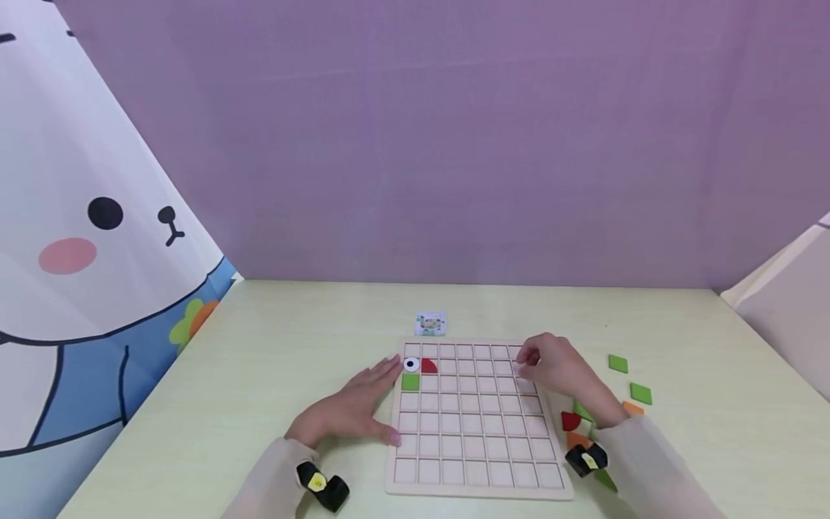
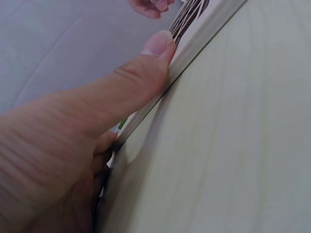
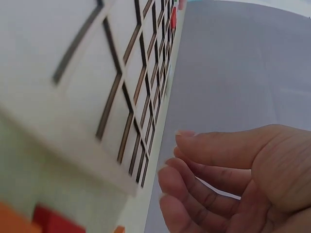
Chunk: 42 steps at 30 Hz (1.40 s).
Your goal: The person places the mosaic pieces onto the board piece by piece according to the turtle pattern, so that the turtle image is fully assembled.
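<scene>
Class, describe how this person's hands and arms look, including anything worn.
The left hand and right hand are bare, with no gloves or rings visible. Plain, pale long sleeves end near the wrists. Each wrist carries a black device with a yellow patch.

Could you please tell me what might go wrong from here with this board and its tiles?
The right hand has its wrist close to a loose red tile, so pulling back might knock it. The left hand rests at the left edge of the board with fingertips near the eye tile, which they could nudge. If that hand lifts, the board might slide.
</scene>
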### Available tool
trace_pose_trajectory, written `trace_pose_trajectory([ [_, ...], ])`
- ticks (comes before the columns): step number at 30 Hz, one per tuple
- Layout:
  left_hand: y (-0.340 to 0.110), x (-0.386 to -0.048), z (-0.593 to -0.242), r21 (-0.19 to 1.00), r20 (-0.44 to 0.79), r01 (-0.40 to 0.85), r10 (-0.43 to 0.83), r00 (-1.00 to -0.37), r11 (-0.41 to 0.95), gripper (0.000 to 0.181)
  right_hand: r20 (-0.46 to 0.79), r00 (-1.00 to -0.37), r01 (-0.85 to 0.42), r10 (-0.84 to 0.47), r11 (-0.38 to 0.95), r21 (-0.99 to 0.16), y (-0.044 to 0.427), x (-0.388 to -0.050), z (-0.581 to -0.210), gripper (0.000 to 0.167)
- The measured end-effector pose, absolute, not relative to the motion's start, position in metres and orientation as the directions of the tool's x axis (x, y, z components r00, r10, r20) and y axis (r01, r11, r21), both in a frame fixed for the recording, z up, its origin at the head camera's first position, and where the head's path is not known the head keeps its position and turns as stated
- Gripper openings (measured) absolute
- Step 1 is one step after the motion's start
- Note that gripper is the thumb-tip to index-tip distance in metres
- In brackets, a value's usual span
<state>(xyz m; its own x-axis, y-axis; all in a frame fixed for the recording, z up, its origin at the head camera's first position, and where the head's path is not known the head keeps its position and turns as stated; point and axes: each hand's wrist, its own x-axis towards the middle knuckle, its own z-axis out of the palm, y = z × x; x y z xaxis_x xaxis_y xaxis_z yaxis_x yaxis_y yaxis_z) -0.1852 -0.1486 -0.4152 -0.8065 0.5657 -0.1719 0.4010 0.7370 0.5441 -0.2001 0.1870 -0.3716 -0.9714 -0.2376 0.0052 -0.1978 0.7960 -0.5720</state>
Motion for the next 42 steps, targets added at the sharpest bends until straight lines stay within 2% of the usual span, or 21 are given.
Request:
trace_pose_trajectory([
  [20,-0.147,-0.184,-0.409,0.541,-0.167,0.419,0.581,-0.796,0.729,0.114,0.005,-0.971,-0.204,-0.237,0.822,-0.532,0.235,-0.178,-0.377,0.01],
  [30,-0.148,-0.184,-0.41,0.544,-0.161,0.419,0.58,-0.798,0.727,0.115,-0.101,-0.982,-0.082,-0.159,0.843,-0.531,0.247,-0.168,-0.383,0.015],
  [42,-0.148,-0.182,-0.411,0.549,-0.164,0.416,0.582,-0.797,0.724,0.114,-0.155,-0.978,-0.053,-0.14,0.883,-0.467,0.255,-0.167,-0.387,0.02],
])
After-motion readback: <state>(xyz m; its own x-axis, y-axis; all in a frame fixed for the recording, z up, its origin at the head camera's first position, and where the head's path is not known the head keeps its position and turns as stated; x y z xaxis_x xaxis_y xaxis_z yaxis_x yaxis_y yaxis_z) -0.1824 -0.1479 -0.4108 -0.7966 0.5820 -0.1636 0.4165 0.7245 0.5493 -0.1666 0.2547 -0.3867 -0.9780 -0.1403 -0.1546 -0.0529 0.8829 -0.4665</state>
